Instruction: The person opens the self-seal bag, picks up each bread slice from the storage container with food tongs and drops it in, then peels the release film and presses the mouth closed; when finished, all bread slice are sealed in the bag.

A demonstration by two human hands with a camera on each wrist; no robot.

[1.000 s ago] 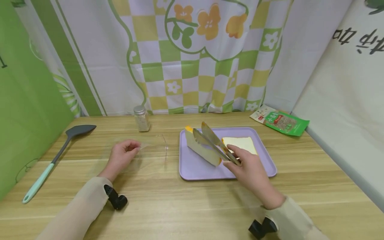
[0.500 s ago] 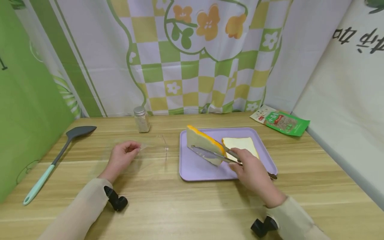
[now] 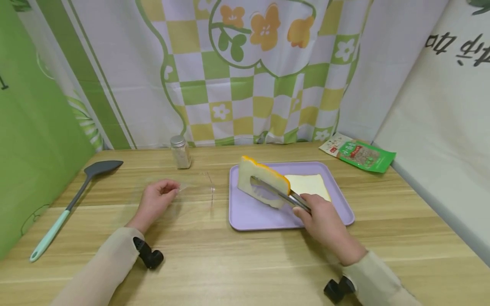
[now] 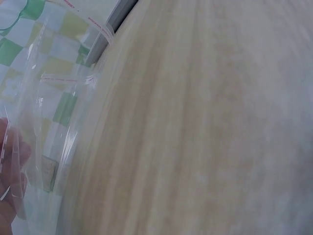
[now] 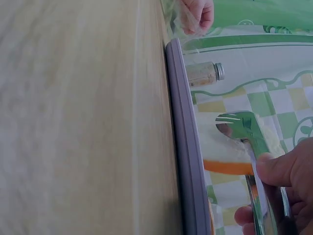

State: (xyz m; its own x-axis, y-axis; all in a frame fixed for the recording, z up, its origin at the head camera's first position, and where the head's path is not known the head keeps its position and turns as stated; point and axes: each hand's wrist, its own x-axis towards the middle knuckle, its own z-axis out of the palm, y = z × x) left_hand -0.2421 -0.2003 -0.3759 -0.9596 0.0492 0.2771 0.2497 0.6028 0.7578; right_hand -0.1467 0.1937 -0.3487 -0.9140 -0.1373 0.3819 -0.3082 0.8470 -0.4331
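In the head view my left hand (image 3: 155, 199) pinches a clear plastic bag (image 4: 63, 105) by its edge; the bag's printed seal strip shows in the left wrist view. My right hand (image 3: 323, 221) grips metal food tongs (image 3: 272, 188), whose fork-like end (image 5: 239, 126) lies against a slice of bread (image 3: 245, 174). That slice, orange-crusted, is held between the tongs, tilted up on its edge over the left part of the purple tray (image 3: 249, 221). A second bread slice (image 3: 309, 183) lies flat on the tray's right side, partly hidden by the right hand.
A glass jar with a metal lid (image 3: 181, 154) stands behind the left hand. To the far left lies a turner (image 3: 78, 193) with a mint handle. A green food packet (image 3: 361, 155) rests at the back right, beside the wall cloth.
The tongs have closed on the left bread slice, and it is tipped up slightly with its crust turned upward. The right hand has shifted a little right; the left hand stays put.
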